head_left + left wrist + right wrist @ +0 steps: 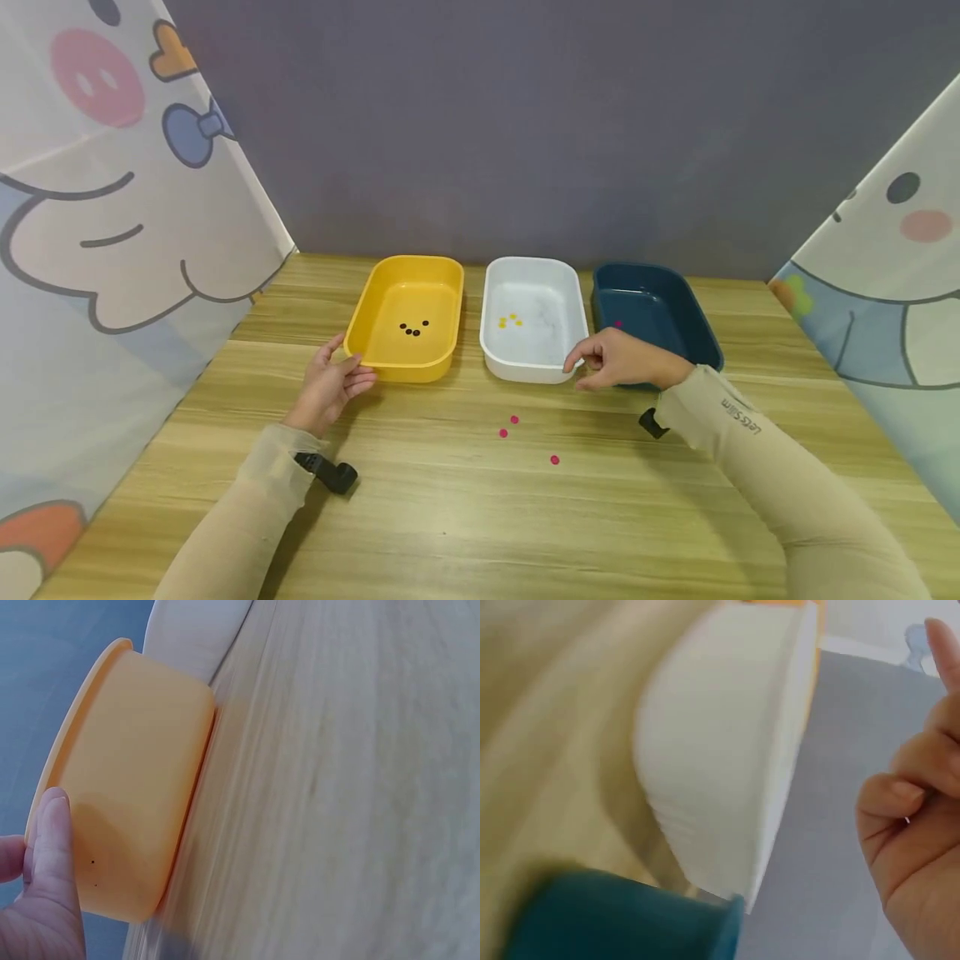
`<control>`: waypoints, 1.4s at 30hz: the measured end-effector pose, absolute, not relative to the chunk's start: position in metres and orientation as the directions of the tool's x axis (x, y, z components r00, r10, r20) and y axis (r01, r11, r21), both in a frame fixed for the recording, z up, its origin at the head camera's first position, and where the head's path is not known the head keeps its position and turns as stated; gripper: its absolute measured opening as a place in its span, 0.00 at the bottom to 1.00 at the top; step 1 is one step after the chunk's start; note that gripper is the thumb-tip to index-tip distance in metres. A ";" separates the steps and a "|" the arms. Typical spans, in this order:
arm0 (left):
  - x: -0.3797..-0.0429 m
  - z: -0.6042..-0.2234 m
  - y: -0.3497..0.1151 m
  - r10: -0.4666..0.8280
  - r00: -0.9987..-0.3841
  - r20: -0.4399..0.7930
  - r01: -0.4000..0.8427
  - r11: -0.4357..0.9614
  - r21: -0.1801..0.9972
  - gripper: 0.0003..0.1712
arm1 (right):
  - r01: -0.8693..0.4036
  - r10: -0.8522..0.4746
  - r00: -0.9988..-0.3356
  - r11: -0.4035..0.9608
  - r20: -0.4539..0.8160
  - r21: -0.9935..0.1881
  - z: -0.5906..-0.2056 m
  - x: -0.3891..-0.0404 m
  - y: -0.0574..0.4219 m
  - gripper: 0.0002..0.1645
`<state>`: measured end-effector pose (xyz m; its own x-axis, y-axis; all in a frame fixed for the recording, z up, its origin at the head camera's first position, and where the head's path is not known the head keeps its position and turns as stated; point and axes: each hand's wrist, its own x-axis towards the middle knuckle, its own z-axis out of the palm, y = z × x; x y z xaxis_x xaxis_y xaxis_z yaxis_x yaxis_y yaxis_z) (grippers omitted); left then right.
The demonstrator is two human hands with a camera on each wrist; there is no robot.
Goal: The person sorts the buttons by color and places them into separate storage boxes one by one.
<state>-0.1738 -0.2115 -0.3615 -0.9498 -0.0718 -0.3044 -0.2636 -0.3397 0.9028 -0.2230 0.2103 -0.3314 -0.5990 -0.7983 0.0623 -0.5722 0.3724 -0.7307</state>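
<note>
My left hand (330, 387) holds the near left corner of the yellow tray (397, 373), fingers (52, 840) against its outer wall. Several small black buttons (416, 332) lie inside it. Over the gap between the white tray (525, 372) and the dark blue tray (682, 333) hovers my right hand (622, 360), index finger and thumb apart, nothing visible between them; the other fingers bend inward in the right wrist view. Several yellow buttons (513, 317) lie in the white tray. One red button (618, 324) shows in the blue tray, which the right hand partly hides.
Three red buttons, a far one (514, 419), a left one (503, 433) and a near one (555, 460), lie on the wooden table (450, 533) before the white tray. A grey wall (525, 125) rises behind the trays, with printed cloth (135, 275) at both sides.
</note>
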 end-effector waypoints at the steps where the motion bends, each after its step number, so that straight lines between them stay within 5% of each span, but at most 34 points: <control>1: -0.174 -0.361 -0.212 -0.072 -0.950 -0.303 -0.262 -0.343 0.902 0.40 | -0.601 -0.806 -0.589 0.388 0.058 -0.699 -0.335 -0.220 0.209 0.11; 8: -0.175 -0.358 -0.212 -0.088 -0.950 -0.299 -0.252 -0.347 0.903 0.40 | -0.816 -0.837 -0.543 0.507 0.066 -0.278 -0.352 -0.196 0.205 0.14; 17: -0.174 -0.355 -0.213 -0.123 -0.942 -0.311 -0.254 -0.344 0.904 0.39 | -0.851 -0.909 -0.416 0.382 0.020 -0.359 -0.377 -0.188 0.192 0.12; 42: -0.180 -0.362 -0.208 -0.132 -0.940 -0.313 -0.265 -0.292 0.919 0.39 | -0.933 -0.946 -0.323 0.319 -0.002 -0.165 -0.392 -0.181 0.178 0.03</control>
